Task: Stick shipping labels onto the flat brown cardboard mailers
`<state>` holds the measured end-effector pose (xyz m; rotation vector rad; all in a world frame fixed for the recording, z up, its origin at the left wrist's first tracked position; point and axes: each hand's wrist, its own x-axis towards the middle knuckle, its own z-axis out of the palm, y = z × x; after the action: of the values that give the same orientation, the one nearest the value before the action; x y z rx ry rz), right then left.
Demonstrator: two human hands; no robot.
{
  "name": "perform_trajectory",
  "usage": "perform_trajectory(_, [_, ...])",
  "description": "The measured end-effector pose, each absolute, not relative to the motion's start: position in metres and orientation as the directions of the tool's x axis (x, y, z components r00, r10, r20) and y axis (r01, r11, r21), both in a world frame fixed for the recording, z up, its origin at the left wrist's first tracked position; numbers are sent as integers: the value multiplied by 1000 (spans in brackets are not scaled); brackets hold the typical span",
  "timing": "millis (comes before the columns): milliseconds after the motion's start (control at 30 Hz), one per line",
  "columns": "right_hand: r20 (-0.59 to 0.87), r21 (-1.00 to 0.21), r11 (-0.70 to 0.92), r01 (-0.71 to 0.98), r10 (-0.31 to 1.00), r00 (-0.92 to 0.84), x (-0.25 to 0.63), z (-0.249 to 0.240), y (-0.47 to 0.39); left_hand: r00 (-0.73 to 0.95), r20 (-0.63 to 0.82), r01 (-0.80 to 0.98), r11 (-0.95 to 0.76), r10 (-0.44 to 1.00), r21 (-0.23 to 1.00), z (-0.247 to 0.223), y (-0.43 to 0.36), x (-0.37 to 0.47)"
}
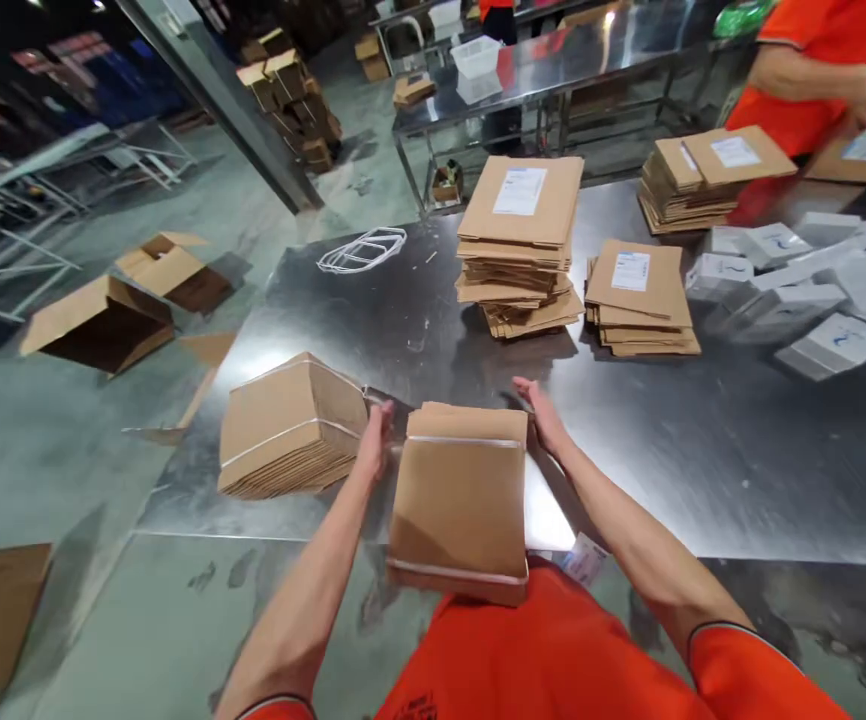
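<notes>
In front of my body, a bundle of flat folded cardboard boxes [459, 500], tied with white straps, lies at the near table edge and partly overhangs it. My left hand [377, 438] is upright in the gap between this bundle and a second strapped cardboard bundle [290, 425] on the left. Its fingers look extended, though slightly blurred; a dark narrow shape beside the fingertips cannot be made out. On the other side, my right hand [540, 412] is open beside the front bundle's far right corner, fingers apart and holding nothing.
The metal table [665, 440] carries a tall cardboard stack [521, 215], a lower stack [639, 290], another stack [703, 170] and small white boxes [834, 345]. Loose white strapping [363, 250] lies at the back. Open cartons [107, 320] sit on the floor. A co-worker [815, 90] stands across the table.
</notes>
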<state>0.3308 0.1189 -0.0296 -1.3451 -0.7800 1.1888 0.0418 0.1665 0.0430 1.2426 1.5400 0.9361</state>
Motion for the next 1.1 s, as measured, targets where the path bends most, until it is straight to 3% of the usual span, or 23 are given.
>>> perform_trajectory(67, [67, -990, 39, 139, 976, 208, 340, 5, 117, -32, 22, 414, -7, 999, 910, 61, 150, 34])
perform_trajectory(100, [190, -934, 150, 325, 977, 95, 340, 24, 114, 76, 169, 505, -184, 983, 843, 68, 136, 36])
perform_trajectory(167, [278, -686, 358, 634, 933, -227, 330, 57, 106, 492, 343, 567, -593, 800, 572, 75, 105, 51])
perform_trajectory(233, [138, -384, 498, 778, 864, -485, 307, 78, 99, 768, 292, 438, -800, 570, 410, 69, 79, 75])
perform_trajectory(300, [-43, -165, 556, 815, 821, -569, 280, 87, 98, 820, 274, 399, -844, 503, 358, 55, 64, 95])
perform_trajectory(400, [-200, -5, 562, 827, 810, -552, 256, 88, 107, 794, 289, 416, -825, 534, 383, 37, 62, 107])
perform_trajectory(533, [-266, 101, 582, 807, 797, -542, 260, 91, 136, 775, 288, 426, -802, 562, 420, 32, 68, 103])
perform_trajectory(800, [-285, 92, 545, 833, 816, -503, 276, 85, 158, 711, 373, 456, -795, 596, 400, 36, 68, 114])
perform_trajectory(933, [-163, 24, 611, 792, 784, -599, 284, 84, 147, 691, 381, 459, -781, 614, 425, 32, 70, 115])
perform_trajectory(1000, [-96, -136, 528, 838, 835, -541, 291, 85, 143, 680, 387, 449, -770, 623, 452, 33, 71, 114])
perform_trajectory(1100, [-238, -594, 196, 780, 884, -403, 309, 82, 139, 682, 376, 445, -764, 628, 468, 35, 72, 113])
